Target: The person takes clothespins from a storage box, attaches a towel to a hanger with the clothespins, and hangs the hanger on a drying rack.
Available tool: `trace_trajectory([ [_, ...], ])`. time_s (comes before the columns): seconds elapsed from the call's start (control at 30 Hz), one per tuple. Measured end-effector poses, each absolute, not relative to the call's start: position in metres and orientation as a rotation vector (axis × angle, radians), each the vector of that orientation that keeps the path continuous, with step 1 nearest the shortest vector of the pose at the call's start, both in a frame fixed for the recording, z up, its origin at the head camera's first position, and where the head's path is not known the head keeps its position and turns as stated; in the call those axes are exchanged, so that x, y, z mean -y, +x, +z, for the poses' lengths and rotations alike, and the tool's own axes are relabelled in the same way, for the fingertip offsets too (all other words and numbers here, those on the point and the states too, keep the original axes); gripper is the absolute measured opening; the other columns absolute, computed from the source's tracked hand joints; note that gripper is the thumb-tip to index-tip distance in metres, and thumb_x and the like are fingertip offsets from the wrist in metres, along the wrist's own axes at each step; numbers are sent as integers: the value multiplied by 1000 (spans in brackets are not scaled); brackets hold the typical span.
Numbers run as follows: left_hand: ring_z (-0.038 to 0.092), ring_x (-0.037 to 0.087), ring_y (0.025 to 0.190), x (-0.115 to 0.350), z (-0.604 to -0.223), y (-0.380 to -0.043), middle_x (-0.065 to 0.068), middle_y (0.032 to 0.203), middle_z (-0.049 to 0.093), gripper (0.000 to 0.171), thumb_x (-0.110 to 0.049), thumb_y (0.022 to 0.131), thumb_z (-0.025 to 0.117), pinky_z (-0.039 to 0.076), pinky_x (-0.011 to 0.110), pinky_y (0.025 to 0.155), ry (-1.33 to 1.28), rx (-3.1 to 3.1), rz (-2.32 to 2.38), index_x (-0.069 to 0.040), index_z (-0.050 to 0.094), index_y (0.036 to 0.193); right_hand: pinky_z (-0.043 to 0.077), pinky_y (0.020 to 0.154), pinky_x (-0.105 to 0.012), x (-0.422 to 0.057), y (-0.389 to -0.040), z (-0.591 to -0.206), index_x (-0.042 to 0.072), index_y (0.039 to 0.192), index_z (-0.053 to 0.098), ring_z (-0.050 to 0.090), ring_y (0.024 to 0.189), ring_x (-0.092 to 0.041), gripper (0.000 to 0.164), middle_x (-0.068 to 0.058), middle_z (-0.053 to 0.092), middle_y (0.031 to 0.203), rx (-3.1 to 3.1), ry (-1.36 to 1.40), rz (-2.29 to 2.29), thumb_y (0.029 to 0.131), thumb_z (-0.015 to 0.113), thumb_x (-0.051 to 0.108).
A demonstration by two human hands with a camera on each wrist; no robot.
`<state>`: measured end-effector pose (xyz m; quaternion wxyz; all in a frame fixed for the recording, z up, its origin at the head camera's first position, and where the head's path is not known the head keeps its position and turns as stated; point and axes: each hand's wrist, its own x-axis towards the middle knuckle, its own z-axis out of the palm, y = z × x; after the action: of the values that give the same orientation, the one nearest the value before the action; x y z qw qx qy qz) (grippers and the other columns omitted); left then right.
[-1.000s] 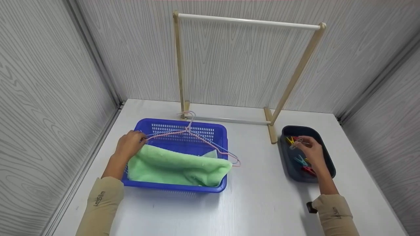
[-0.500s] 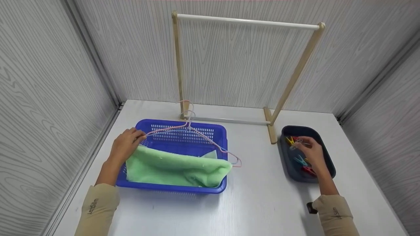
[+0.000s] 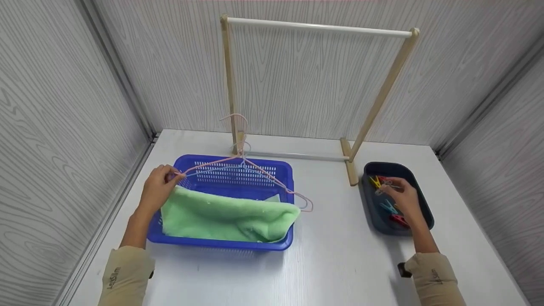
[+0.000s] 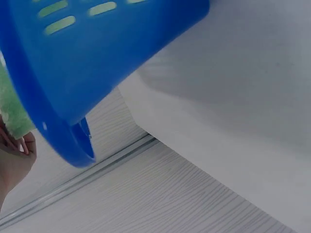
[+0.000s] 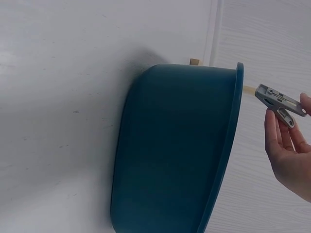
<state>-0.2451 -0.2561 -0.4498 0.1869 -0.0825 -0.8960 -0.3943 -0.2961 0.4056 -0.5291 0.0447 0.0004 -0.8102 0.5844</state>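
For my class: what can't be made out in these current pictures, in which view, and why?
Head view: part of the bottom of the blue basket, hidden by the green towel.
Head view: how many pegs the dark box holds; the right hand covers some of it.
Left wrist view: part of the left hand, cut off by the left edge.
Right wrist view: the inside of the dark box, hidden by its own wall.

Head cam looked forward-down over the counter; wrist cams, both rolled, sat close: left at basket, right at tray, each shared with head.
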Motion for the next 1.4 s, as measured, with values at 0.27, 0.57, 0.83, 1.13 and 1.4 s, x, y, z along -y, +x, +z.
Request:
trace_trajectory([
  [0.27, 33, 16, 62, 254, -431, -235, 4, 66, 38, 30, -36, 73, 59, 25, 30, 52, -192, 2483, -1166, -7, 49, 71, 41, 53, -44, -415, -304, -549, 23, 113, 46, 44, 97, -11, 44, 1, 46, 110, 2505, -89, 1721, 73, 59, 35],
  [0.57, 34, 16, 66, 253, -414, -231, 2, 66, 40, 29, -35, 70, 60, 25, 31, 55, -147, 2414, -964, -9, 46, 67, 39, 67, -44, -436, -331, -591, 21, 111, 48, 45, 95, -17, 41, -3, 47, 107, 2466, -82, 1580, 74, 59, 33],
  [0.83, 35, 16, 67, 251, -392, -222, 2, 65, 41, 27, -30, 68, 64, 28, 28, 56, -153, 2304, -880, -9, 47, 67, 40, 71, -35, -414, -299, -548, 14, 114, 47, 45, 97, -15, 38, -5, 48, 108, 2369, 72, 1839, 77, 57, 22],
  [1.13, 35, 16, 65, 251, -376, -214, 4, 62, 42, 28, -22, 62, 69, 29, 23, 55, -184, 2122, -860, -3, 49, 66, 37, 68, -51, -409, -294, -536, 17, 116, 45, 43, 99, -14, 43, -3, 45, 112, 2470, -30, 1795, 76, 58, 28],
  [1.4, 33, 15, 62, 246, -366, -209, 7, 60, 41, 27, -17, 60, 71, 25, 21, 54, -182, 1966, -876, 0, 51, 64, 39, 73, -40, -414, -302, -551, 13, 114, 47, 44, 97, -17, 42, -6, 47, 109, 2422, 14, 1815, 76, 59, 26],
])
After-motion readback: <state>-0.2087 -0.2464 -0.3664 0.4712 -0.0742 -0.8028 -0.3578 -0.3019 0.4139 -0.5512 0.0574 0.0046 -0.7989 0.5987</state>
